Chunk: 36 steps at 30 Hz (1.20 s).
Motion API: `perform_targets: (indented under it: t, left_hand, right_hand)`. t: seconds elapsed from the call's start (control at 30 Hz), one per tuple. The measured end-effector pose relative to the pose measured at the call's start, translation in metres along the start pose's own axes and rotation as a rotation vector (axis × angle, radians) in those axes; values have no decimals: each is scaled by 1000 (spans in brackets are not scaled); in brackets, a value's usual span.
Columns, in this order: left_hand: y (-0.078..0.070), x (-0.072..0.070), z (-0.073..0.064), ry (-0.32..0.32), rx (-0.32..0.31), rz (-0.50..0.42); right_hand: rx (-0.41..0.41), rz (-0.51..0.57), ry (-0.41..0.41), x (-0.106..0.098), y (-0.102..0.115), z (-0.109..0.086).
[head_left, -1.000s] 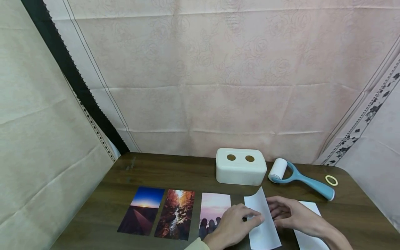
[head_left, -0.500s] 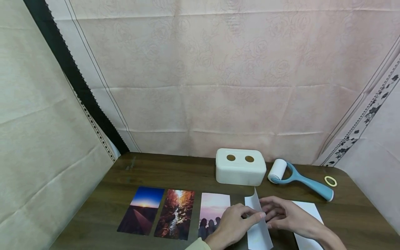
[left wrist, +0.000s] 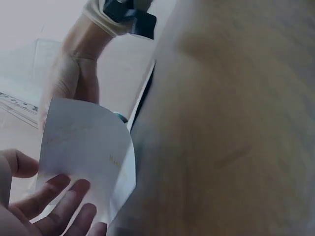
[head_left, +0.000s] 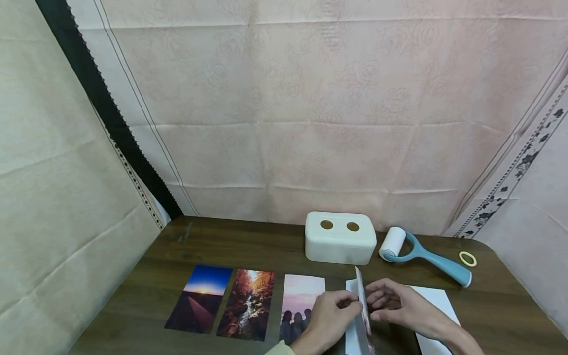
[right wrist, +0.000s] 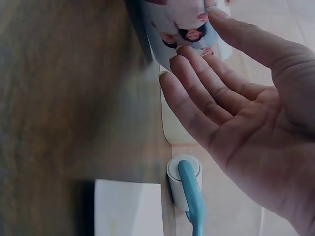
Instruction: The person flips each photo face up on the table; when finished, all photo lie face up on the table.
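Note:
Between my two hands a photo card (head_left: 363, 308) stands bent on the table, one long edge raised. Its white back (left wrist: 86, 137) faces my left hand (head_left: 326, 318), whose spread, slightly bent fingers touch it, the thumb near the raised edge. The printed side (right wrist: 172, 17), with small figures of people, faces my right hand (head_left: 410, 310); there the relaxed fingertips and thumb are right at the print. Partly behind my left hand lies a pink-sky photo (head_left: 304, 291). Another card (head_left: 437, 305), white side up, lies under my right wrist.
A sunset-road photo (head_left: 198, 298) and an autumn-stream photo (head_left: 246, 303) lie to the left. Farther back stand a white box (head_left: 340, 249) with two holes and a blue-handled lint roller (head_left: 443, 266). A pale yellow ring (head_left: 460, 257) lies near the right edge.
The card's raised edge has swung up and left, from a slanted curve with its white back showing to nearly upright. My right hand has shifted left along with it; my left stays close by.

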<state>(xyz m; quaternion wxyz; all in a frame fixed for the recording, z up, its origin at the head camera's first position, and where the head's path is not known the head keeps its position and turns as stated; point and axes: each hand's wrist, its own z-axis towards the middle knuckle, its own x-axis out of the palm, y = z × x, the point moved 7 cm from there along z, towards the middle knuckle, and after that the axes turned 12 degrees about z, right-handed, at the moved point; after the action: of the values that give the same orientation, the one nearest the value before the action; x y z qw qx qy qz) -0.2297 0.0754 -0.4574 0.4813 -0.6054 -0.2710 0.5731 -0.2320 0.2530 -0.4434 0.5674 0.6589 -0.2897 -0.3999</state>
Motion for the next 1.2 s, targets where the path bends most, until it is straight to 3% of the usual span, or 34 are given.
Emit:
perform_targets:
  t: [0.13, 0.37, 0.5, 0.93, 1.2]
  left_hand:
    - [-5, -6, -1, -32, -20, -109]
    - [-8, -8, -1, 9, -83, -289]
    - [-7, -9, -2, 2, -92, -288]
    - [-3, -13, 1, 1, -94, -336]
    - [1, -21, 3, -46, -75, -303]
  right_hand:
    - [8, -10, -7, 0, -3, 1]
    - [1, -43, -27, -1, -4, 3]
    - [10, -44, -64, -4, -5, 3]
    - [161, -58, -245, -23, -17, 0]
    - [155, -75, -325, -28, -17, -1]
